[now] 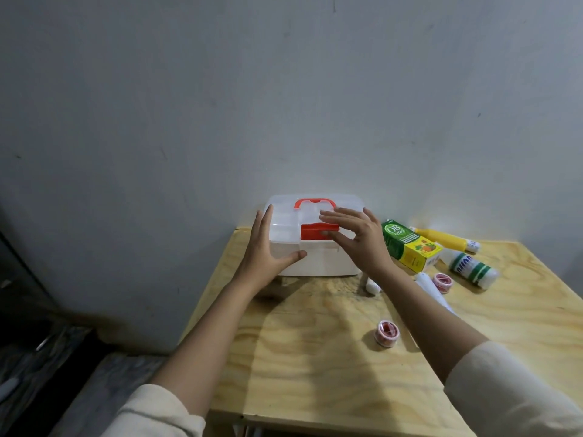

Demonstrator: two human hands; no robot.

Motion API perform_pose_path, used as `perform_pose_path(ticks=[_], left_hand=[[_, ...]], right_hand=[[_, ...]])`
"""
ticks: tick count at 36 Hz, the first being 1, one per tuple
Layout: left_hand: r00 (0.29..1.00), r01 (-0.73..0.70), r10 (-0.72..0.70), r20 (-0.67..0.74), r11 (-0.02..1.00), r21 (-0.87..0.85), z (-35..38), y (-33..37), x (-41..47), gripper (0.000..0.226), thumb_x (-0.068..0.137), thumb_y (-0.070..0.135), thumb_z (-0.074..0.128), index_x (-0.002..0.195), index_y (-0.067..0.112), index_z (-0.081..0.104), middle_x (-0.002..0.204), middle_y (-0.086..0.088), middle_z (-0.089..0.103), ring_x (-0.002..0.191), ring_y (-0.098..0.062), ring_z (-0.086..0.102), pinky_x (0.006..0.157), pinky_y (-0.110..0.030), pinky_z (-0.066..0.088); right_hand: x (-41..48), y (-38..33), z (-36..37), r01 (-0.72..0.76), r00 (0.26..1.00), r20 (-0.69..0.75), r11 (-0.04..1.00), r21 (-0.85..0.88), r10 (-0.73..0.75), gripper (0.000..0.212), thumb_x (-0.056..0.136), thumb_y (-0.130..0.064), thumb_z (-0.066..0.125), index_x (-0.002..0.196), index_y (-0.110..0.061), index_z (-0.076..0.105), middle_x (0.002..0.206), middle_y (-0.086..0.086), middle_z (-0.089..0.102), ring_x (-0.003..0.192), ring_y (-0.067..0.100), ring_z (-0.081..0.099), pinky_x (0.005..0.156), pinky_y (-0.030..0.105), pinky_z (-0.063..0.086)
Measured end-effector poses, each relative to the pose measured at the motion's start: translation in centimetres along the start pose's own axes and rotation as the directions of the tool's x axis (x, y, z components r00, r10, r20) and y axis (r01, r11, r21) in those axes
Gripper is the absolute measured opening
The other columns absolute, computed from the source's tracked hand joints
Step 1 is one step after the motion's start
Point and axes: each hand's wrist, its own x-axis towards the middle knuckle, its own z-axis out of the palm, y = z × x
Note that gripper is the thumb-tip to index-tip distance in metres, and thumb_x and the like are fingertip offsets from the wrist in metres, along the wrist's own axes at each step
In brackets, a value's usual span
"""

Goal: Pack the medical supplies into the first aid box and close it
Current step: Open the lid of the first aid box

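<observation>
A white first aid box (318,263) with a clear lid, red handle (314,203) and red front latch (312,232) stands shut at the back of the wooden table (315,357). My left hand (268,247) rests flat against the box's left front corner, fingers spread. My right hand (356,238) hovers at the latch, fingertips touching its right end. To the right lie a green and yellow carton (410,247), a yellow bottle (441,237), a white and green bottle (473,269), and a white bandage roll (426,282). Two red tape rolls (387,332) (442,281) lie on the table.
The table stands against a grey wall (284,105), with the box close to it. The table's left edge drops off to a dark floor area (47,357). A small white roll (373,287) lies under my right wrist.
</observation>
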Motion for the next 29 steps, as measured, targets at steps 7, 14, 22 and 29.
perform_pose_path(ticks=[7, 14, 22, 29], left_hand=[[1.0, 0.019, -0.02, -0.009, 0.997, -0.08, -0.1, 0.3, -0.3, 0.113, 0.079, 0.045, 0.075, 0.156, 0.025, -0.006, 0.166, 0.001, 0.002, 0.152, -0.018, 0.007, 0.118, -0.036, 0.02], [0.994, 0.105, -0.105, 0.012, 0.986, -0.128, -0.1, 0.8, -0.6, 0.113, 0.084, 0.043, 0.07, 0.154, 0.023, -0.017, 0.166, 0.001, -0.005, 0.153, -0.022, 0.005, 0.118, -0.038, 0.02], [0.987, 0.161, -0.162, 0.007, 0.97, -0.184, 0.1, 0.4, -1.7, 0.109, 0.081, 0.056, 0.062, 0.156, 0.021, -0.008, 0.166, 0.0, 0.003, 0.152, -0.022, 0.009, 0.119, -0.04, 0.021], [0.983, 0.177, -0.181, 0.008, 0.954, -0.241, 0.4, 0.6, -2.3, 0.108, 0.08, 0.049, 0.065, 0.157, 0.018, -0.004, 0.164, -0.003, 0.013, 0.15, -0.023, 0.018, 0.115, -0.036, 0.027]], right_hand=[[0.8, -1.0, -0.9, -0.018, 1.0, 0.02, 1.0, 0.023, 0.018, 0.028, 0.084, -0.03, 0.064, 0.111, -0.029, 0.067, 0.121, -0.01, 0.065, 0.122, 0.012, 0.053, 0.112, 0.045, 0.022], [1.0, -1.6, -1.2, -0.059, 0.998, 0.03, 0.998, 0.024, 0.058, 0.031, 0.084, -0.033, 0.062, 0.115, -0.029, 0.064, 0.123, -0.002, 0.065, 0.122, 0.014, 0.053, 0.113, 0.046, 0.024], [-0.7, -1.8, -0.4, -0.038, 0.999, -0.008, 0.999, 0.013, 0.038, 0.028, 0.083, -0.03, 0.065, 0.11, -0.029, 0.067, 0.119, -0.011, 0.067, 0.119, 0.012, 0.055, 0.11, 0.05, 0.024], [-1.1, -2.0, -0.5, -0.059, 0.998, 0.018, 0.998, 0.014, 0.059, 0.028, 0.083, -0.029, 0.064, 0.111, -0.028, 0.067, 0.12, -0.01, 0.066, 0.121, 0.011, 0.053, 0.112, 0.049, 0.021]])
